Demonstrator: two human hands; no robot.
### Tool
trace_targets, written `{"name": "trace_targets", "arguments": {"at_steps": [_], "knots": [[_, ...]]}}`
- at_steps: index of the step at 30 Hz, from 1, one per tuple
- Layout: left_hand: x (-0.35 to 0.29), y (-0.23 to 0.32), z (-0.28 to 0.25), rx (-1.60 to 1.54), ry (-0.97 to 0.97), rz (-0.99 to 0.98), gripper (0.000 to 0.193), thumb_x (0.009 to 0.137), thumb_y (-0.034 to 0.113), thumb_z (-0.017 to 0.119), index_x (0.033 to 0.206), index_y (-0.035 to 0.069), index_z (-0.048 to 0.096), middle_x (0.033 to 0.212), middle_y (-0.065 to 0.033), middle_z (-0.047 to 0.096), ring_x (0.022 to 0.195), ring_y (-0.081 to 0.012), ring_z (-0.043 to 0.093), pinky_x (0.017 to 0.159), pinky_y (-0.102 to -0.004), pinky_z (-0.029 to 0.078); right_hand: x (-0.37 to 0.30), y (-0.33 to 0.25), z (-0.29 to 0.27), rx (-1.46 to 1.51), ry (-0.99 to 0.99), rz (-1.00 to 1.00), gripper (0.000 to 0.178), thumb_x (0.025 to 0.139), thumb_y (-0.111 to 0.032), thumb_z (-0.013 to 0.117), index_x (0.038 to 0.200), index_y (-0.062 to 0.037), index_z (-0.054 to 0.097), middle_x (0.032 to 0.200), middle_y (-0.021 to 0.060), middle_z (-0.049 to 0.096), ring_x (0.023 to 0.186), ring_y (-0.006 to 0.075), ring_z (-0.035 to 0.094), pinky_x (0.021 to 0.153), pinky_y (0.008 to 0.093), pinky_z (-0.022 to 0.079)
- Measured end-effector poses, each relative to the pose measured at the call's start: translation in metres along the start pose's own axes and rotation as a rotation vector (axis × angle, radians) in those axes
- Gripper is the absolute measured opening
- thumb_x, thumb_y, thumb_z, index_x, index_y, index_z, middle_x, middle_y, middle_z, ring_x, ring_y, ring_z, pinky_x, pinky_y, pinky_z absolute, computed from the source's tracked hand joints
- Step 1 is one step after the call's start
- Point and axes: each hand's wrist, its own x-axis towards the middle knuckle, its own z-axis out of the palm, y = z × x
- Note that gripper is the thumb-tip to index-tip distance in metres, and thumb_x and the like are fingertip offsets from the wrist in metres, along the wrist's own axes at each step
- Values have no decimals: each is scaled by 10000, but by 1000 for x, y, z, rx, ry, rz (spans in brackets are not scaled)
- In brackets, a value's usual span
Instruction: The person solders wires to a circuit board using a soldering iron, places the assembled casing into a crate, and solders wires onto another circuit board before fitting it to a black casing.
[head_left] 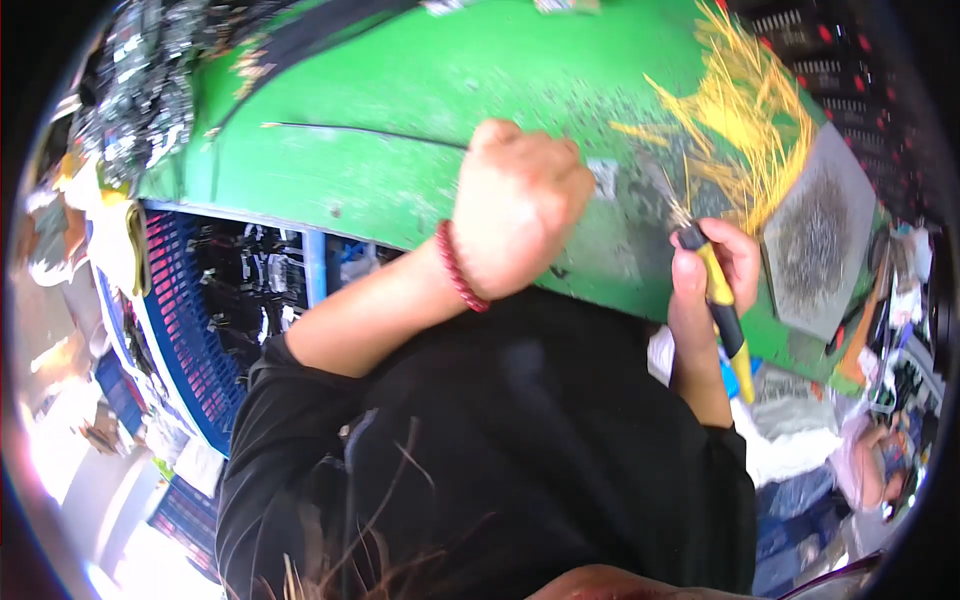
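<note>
At the upper left of the frame, a bundle of thin black cables is laid along the far side of the green worktop, apparently so that the near surface is left free. Below it, at the left, a blue plastic lattice basket is set against the worktop's edge, seemingly within reach. A single thin black cable is stretched across the upper middle, up to the left hand. The knuckles are turned up and the fingers tucked under, so whether the cable is gripped cannot be told. At right of centre, a yellow-and-black handled tool is gripped by the right hand between thumb and fingers, probably for fine control, its metal end pointed up the frame. Loose yellow strands are heaped beyond it, beside a grey angular plate, darkly smudged, at the right.
</note>
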Motion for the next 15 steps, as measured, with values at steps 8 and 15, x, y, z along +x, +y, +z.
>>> {"name": "trace_targets", "arguments": {"at_steps": [8, 15], "knots": [[-4, 8, 2, 22, 40, -15, 108, 611, 162, 615, 625, 132, 513, 672, -21, 484, 665, -184, 537, 665, -347, 379, 38, 10, 19, -496, -252, -378, 272, 815, 24, 668, 1079, -36, 649, 766, 120, 678, 618, 216, 657, 586, 303, 529], [4, -74, -59, 553, 134, -90, 74, 701, 168, 616, 653, 129, 575, 630, -44, 520, 635, -227, 559, 517, -377, 415, 33, 28, 15, -250, -157, -269, 283, 948, -91, 548, 1209, 16, 523, 854, 157, 683, 638, 132, 608, 609, 251, 509]]}}
